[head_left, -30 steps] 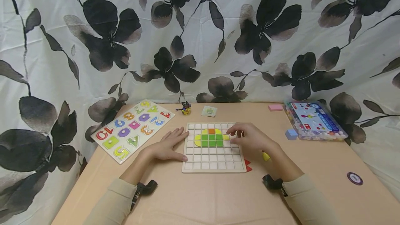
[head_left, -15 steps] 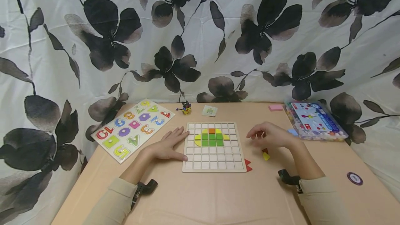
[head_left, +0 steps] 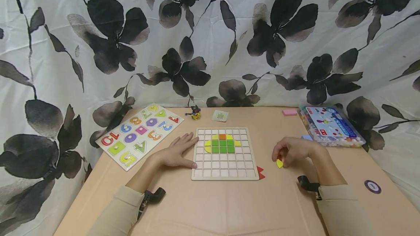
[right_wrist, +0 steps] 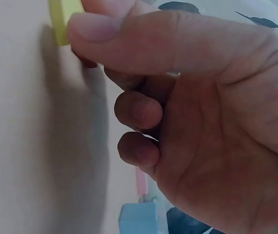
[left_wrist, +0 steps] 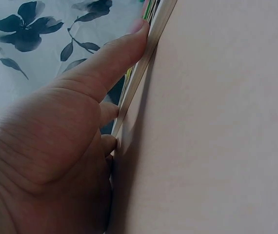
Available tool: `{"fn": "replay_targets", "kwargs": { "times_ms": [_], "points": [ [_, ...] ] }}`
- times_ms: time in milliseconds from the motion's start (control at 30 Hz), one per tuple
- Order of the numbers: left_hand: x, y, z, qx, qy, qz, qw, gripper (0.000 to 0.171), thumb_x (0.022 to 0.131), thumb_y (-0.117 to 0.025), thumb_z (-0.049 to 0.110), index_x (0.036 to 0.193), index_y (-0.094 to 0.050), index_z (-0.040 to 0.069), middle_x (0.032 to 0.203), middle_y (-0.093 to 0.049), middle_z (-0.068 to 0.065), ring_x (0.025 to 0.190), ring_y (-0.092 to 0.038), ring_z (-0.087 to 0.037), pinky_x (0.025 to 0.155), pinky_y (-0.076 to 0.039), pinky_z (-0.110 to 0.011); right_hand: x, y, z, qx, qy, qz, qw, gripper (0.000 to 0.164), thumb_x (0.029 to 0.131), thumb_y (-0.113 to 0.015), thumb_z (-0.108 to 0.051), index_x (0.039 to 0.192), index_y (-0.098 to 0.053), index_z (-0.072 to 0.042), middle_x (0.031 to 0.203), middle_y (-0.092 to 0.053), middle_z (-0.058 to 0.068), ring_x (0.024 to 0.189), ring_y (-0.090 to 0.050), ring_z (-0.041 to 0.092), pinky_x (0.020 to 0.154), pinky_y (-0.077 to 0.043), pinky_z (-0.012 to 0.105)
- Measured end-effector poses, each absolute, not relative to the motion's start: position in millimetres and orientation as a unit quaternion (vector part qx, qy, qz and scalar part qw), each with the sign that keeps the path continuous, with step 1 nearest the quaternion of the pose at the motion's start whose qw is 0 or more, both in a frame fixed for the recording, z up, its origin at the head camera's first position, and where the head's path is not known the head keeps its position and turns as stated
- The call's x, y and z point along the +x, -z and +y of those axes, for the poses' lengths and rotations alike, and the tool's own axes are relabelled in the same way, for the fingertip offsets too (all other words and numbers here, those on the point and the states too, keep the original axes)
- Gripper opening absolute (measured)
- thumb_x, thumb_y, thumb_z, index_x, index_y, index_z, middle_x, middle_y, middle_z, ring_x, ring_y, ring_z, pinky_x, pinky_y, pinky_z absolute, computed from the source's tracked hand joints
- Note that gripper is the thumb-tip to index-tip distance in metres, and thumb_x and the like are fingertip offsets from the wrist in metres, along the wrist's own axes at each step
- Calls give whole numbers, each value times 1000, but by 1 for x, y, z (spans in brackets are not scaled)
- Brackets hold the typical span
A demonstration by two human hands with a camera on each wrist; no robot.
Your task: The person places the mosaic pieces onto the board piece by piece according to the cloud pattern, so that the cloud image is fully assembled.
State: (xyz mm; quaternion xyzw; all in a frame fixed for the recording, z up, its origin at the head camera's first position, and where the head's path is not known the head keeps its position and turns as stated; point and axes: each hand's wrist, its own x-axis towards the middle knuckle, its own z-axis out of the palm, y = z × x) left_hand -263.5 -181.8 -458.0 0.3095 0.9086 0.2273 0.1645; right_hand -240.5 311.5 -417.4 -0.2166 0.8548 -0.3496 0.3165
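Observation:
A white grid board [head_left: 224, 170] lies on the table with green, yellow and orange tiles in its upper rows. My left hand [head_left: 175, 152] rests at its left edge, fingers spread and relaxed; in the left wrist view the thumb [left_wrist: 122, 53] touches the board's side [left_wrist: 148, 58]. Right of the board, my right hand [head_left: 296, 150] is down at the table, thumb and forefinger about a small yellow tile [head_left: 279, 163]. In the right wrist view the thumb is against that yellow tile [right_wrist: 63, 22]; the forefinger's tip is hidden. A red piece [right_wrist: 85, 59] shows just beneath.
Red triangles [head_left: 260, 173] stick out beside the board's right edge. A number-and-shape board [head_left: 131, 125] lies left. Behind are a small figure [head_left: 195, 112] and a card [head_left: 220, 116]. A bead box [head_left: 331, 125], blue block [right_wrist: 138, 218], pink block [head_left: 289, 112] and round chip [head_left: 372, 187] are right.
My right hand has moved right from the grid board, then down onto the yellow tile beside it. The left hand has stayed at the board's left edge.

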Motion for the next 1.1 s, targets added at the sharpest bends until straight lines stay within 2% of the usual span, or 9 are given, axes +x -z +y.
{"fn": "replay_targets", "kwargs": {
  "times_ms": [133,567,733,900,1033,1100],
  "points": [
    [-264,459,-182,311,-224,909,163,110,86,-75,65,168,-19,19,176,0,-14,163,4,-34,131,5,-55,-242,422,310,-222,343,859,310,23,79,-82,4,99,-78,-6,83,-61,10,79,-53,19,65,-43,23],
    [-266,460,-183,315,-219,910,158,110,85,-73,69,168,-20,20,176,0,-14,163,4,-35,131,4,-57,-246,425,295,-219,312,886,264,17,83,-85,-7,93,-71,-10,86,-61,4,89,-56,22,76,-47,32],
    [-265,460,-183,315,-224,908,159,109,85,-73,68,168,-20,21,176,0,-14,163,4,-35,131,3,-57,-248,428,292,-231,327,885,237,12,87,-81,-4,89,-69,-9,80,-62,2,78,-58,19,68,-51,27],
    [-266,463,-184,318,-226,907,156,109,85,-73,67,168,-21,20,176,-2,-15,163,3,-37,131,2,-58,-249,428,287,-222,367,876,220,4,94,-74,-5,94,-71,-7,79,-65,9,63,-62,25,58,-55,30],
    [-266,463,-184,319,-225,907,155,109,85,-73,67,168,-21,20,176,-2,-15,163,3,-37,131,2,-58,-247,425,280,-211,380,876,209,2,98,-70,-8,99,-70,-8,85,-63,12,63,-62,32,55,-55,34],
    [-266,463,-184,319,-224,908,154,109,85,-73,67,168,-21,20,176,-2,-16,163,2,-37,131,2,-58,-247,422,276,-209,376,882,193,5,98,-71,-10,102,-70,-9,89,-63,10,70,-62,31,57,-55,34]
  ]
}}
